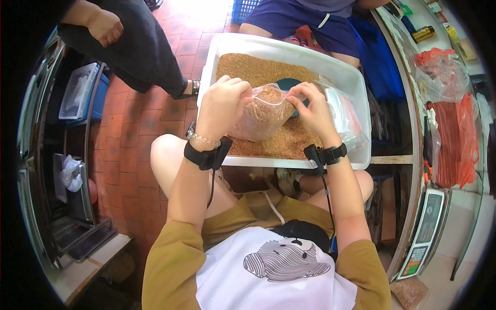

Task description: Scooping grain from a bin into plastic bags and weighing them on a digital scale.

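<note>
My left hand [228,102] pinches one end of the mouth of a clear zip-lock plastic bag [261,118]. At the other end of the mouth, my right hand [310,102] grips the rim between thumb and fingers. The bag's mouth gapes a little between them, and brown grain-like flakes fill it. It rests upright in a white plastic tub [267,161], on loose brown flakes [263,66] of the same look. Behind my right hand, partly hidden, is a dark green round bowl or scoop [288,83]. A stack of empty clear bags [343,116] lies at the tub's right side.
Another person in blue shorts [302,17] sits beyond the tub; someone in dark trousers [128,46] stands at left. On the right counter are red plastic bags [453,143], a digital scale [422,232] and a filled bag [410,290]. A metal rack [87,128] stands left.
</note>
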`<action>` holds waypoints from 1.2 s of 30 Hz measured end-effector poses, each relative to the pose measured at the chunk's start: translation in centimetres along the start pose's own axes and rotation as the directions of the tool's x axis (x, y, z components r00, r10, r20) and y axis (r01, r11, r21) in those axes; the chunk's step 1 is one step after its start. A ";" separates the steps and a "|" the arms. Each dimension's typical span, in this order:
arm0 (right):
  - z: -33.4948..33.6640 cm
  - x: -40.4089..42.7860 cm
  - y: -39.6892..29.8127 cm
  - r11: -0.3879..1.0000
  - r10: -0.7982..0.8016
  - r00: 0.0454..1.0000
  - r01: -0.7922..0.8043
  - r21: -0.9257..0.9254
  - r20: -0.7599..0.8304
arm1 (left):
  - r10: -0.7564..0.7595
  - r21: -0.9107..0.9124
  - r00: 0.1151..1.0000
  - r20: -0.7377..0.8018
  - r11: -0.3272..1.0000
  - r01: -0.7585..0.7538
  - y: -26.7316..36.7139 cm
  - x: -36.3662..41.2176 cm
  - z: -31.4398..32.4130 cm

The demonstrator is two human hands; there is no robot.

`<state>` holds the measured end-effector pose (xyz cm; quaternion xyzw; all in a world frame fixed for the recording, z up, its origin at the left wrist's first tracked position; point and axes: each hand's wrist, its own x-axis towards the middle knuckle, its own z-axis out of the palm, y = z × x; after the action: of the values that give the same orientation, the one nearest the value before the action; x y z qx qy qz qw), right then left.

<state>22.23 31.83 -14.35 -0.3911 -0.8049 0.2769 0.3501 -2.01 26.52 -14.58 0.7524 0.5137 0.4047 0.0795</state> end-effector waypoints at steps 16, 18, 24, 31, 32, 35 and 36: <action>1.2 0.0 0.0 0.991 -0.082 0.996 0.076 -0.107 -0.047 | -0.047 -0.142 0.999 -0.018 0.989 0.044 -0.3 0.5 1.2; 1.2 -0.8 -0.1 0.991 -0.060 0.996 0.051 -0.125 -0.068 | -0.098 -0.160 0.995 0.018 0.982 0.100 -0.2 0.0 0.4; 0.2 -5.4 -2.4 0.982 -0.113 0.991 0.101 -0.159 -0.072 | 0.052 -0.201 0.977 0.209 0.980 -0.009 2.1 -0.9 -2.0; -0.3 -4.0 -3.2 0.992 -0.098 0.994 0.100 -0.082 0.039 | 0.061 -0.136 0.994 0.094 0.990 -0.047 3.0 -1.3 0.1; -0.2 -3.9 -2.7 0.985 -0.138 0.990 0.141 -0.099 0.036 | 0.069 -0.126 0.995 0.071 0.990 -0.060 2.8 -1.3 0.2; 0.2 -3.8 -1.6 0.966 -0.208 0.978 0.208 -0.157 0.013 | 0.017 -0.140 0.999 0.049 0.990 -0.010 3.0 -1.2 0.7; 0.4 -3.9 -1.4 0.954 -0.233 0.972 0.226 -0.196 -0.010 | 0.015 -0.141 0.999 0.048 0.990 -0.008 3.2 -1.2 0.9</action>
<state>23.06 27.82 -14.88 -0.3316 -0.8619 0.1483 0.3537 0.67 24.28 -14.07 0.7576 0.4773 0.4219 0.1424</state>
